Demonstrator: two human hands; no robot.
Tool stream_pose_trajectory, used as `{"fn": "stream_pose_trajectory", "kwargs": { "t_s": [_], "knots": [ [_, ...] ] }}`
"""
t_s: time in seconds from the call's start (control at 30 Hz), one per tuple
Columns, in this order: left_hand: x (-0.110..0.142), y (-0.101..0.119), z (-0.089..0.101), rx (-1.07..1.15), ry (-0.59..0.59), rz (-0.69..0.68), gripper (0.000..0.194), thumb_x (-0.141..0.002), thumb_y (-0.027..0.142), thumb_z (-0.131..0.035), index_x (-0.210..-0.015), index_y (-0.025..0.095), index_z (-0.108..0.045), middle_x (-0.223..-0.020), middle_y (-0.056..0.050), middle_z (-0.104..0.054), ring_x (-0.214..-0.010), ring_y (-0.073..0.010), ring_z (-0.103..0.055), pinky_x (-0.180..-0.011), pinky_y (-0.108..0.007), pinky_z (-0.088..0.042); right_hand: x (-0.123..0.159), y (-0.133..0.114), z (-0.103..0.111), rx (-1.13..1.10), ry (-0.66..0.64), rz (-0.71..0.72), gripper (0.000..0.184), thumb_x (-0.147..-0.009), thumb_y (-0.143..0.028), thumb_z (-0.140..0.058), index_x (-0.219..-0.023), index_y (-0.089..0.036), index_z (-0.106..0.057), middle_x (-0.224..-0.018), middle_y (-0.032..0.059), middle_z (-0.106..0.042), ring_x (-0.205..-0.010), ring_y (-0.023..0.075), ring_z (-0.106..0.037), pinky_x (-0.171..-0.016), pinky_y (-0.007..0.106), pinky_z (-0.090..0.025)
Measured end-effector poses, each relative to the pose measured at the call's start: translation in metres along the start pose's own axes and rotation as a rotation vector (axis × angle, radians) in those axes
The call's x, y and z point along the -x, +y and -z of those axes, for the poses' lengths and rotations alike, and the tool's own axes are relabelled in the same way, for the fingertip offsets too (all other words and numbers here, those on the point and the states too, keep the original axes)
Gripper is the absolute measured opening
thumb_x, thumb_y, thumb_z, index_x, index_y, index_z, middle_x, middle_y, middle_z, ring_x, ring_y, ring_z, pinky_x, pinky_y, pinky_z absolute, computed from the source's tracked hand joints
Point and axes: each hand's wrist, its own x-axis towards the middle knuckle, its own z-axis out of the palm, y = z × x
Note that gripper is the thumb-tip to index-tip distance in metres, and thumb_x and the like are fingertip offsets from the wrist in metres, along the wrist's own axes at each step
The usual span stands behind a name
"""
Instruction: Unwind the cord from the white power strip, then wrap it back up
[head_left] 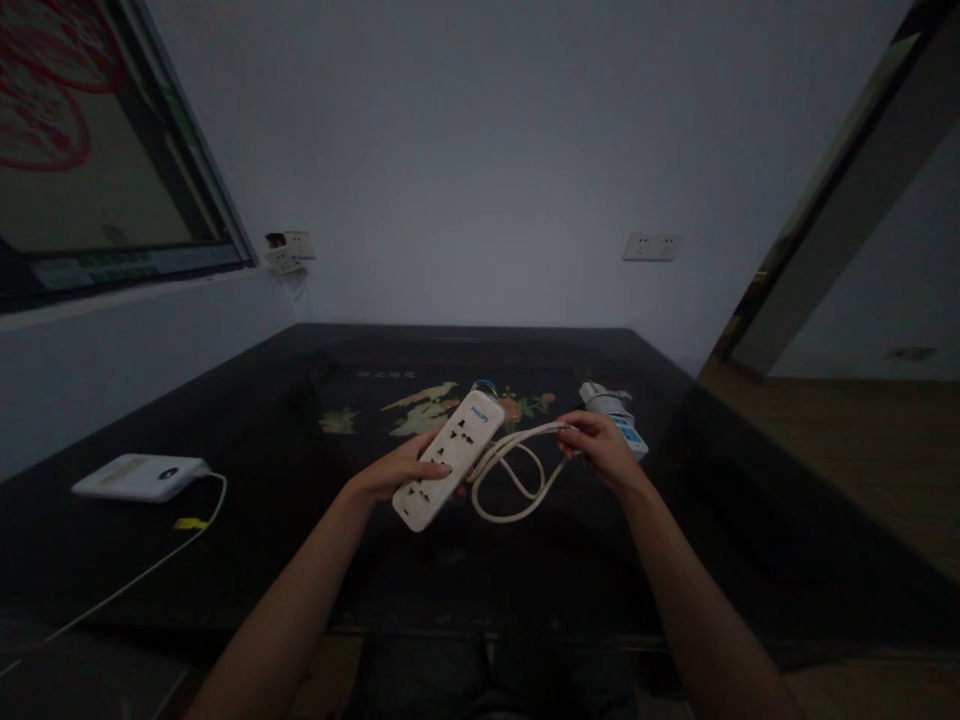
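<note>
My left hand grips a white power strip from its left side, holding it above the dark table with its sockets facing up. A cream cable loops out from the strip toward the right. My right hand is closed round the bunched end of that cable. Just behind my right hand lies a second white and blue power strip, partly hidden by the fingers.
A white power bank with a white lead lies at the table's left. Wall sockets sit on the far wall and in the left corner. A window is at left, wooden floor at right.
</note>
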Motion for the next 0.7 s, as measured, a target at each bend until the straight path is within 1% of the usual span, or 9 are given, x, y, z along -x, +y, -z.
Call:
{"fn": "stream_pose_trajectory", "kwargs": {
  "t_s": [0.1,0.23,0.47,0.6,0.7],
  "knots": [
    [-0.0003,-0.0014,0.0014,0.0,0.026,0.012,0.076,-0.069,0.019,-0.076,-0.136,0.016,-0.04,-0.102,-0.015,-0.069,-0.073,-0.0237,-0.07,-0.063,-0.032,-0.056,-0.0003,0.0017,0.0007,0.005,0.007,0.004,0.027,-0.06,-0.038,-0.081,-0.074,-0.017,-0.07,-0.055,-0.0024,-0.06,-0.045,0.0087,-0.051,-0.044,0.022,-0.04],
    [-0.0007,-0.0019,0.0028,0.008,0.015,0.014,0.072,-0.072,0.02,-0.075,-0.135,0.016,-0.042,-0.1,-0.016,-0.07,-0.073,-0.0236,-0.071,-0.062,-0.03,-0.056,-0.0004,0.0037,0.0018,0.005,0.008,0.015,0.027,-0.061,-0.037,-0.08,-0.075,-0.017,-0.07,-0.055,-0.0025,-0.06,-0.046,0.009,-0.051,-0.044,0.022,-0.041],
    [-0.0027,-0.0041,0.005,0.01,0.009,0.028,0.071,-0.073,0.02,-0.075,-0.136,0.017,-0.042,-0.106,-0.016,-0.069,-0.078,-0.0245,-0.071,-0.066,-0.031,-0.056,0.0016,-0.0004,0.0028,0.039,-0.04,0.012,0.023,-0.062,-0.036,-0.079,-0.072,-0.017,-0.069,-0.053,-0.003,-0.057,-0.045,0.0087,-0.05,-0.045,0.022,-0.041],
    [-0.0032,-0.0047,0.0031,0.003,0.008,0.018,0.068,-0.074,0.021,-0.074,-0.135,0.015,-0.043,-0.105,-0.017,-0.069,-0.079,-0.0243,-0.071,-0.068,-0.033,-0.056,0.0035,-0.0032,0.0049,0.017,-0.056,0.013,0.023,-0.06,-0.035,-0.08,-0.068,-0.017,-0.068,-0.052,-0.0031,-0.056,-0.044,0.0083,-0.049,-0.044,0.021,-0.039],
    [-0.0019,-0.0032,-0.0008,0.004,0.022,0.006,0.068,-0.072,0.022,-0.075,-0.132,0.014,-0.045,-0.104,-0.017,-0.069,-0.076,-0.0232,-0.071,-0.066,-0.031,-0.056,0.0044,-0.0036,0.0075,-0.004,-0.053,0.021,0.024,-0.059,-0.036,-0.081,-0.067,-0.017,-0.068,-0.052,-0.0027,-0.056,-0.043,0.0081,-0.048,-0.042,0.021,-0.038]
  ]
}}
